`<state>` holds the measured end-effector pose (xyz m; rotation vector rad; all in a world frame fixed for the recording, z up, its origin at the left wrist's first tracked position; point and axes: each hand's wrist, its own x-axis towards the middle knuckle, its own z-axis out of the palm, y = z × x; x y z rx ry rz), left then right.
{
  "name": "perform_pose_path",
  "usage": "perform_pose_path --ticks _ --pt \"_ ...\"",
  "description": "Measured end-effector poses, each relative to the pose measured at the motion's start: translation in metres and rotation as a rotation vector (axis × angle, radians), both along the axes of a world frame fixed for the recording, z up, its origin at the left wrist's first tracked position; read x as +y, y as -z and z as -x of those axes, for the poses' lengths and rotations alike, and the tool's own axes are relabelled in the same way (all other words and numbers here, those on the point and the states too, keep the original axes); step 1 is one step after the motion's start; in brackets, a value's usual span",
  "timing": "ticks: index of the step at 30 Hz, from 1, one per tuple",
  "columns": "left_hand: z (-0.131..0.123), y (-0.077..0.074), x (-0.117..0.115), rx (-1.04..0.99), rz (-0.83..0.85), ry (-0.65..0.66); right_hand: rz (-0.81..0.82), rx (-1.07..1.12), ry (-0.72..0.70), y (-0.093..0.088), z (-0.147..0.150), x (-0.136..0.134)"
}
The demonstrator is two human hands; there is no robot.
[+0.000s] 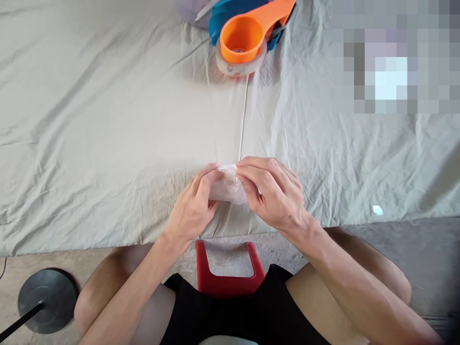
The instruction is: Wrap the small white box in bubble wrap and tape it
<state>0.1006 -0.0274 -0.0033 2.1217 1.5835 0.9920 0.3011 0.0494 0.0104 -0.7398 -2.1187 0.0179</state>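
A small bundle wrapped in clear, shiny plastic (pixel 228 189) is held between my two hands at the near edge of the cloth-covered table. My left hand (pixel 196 199) grips its left end, fingers on top and thumb below. On the right, my right hand (pixel 275 189) pinches the bundle's upper right side with fingertips and thumb together. A transparent strip (pixel 230 120), which looks like tape, runs from the bundle up to a tape roll (pixel 235 71). That roll sits under the round part of an orange tape dispenser (pixel 242 38). What the plastic contains is hard to make out.
Behind the dispenser lie a blue item (pixel 228 12) and a pale purple object (pixel 190 9), partly cut off. A pale wrinkled cloth (pixel 108 120) covers the table. Below are a red stool (pixel 230 282) between my legs and a round black base (pixel 48 299) on the floor.
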Motion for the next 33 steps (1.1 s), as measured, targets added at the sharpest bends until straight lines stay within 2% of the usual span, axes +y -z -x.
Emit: perform_pose_path --ticks 5,11,17,29,33 --pt "0.000 -0.003 0.002 -0.066 0.067 -0.030 -0.130 -0.006 0.013 0.003 0.000 0.000" --pt "0.002 -0.007 0.007 -0.119 0.158 -0.067 -0.131 -0.012 -0.037 0.005 -0.003 -0.003" --pt "0.007 -0.001 0.015 -0.139 0.083 -0.046 -0.139 -0.020 -0.054 0.010 -0.004 -0.007" --pt "0.011 -0.003 0.022 -0.086 0.181 -0.049 -0.163 0.049 -0.069 0.017 0.001 -0.009" --pt "0.011 -0.001 0.019 -0.030 0.110 -0.025 -0.153 0.053 -0.059 0.021 0.000 -0.009"
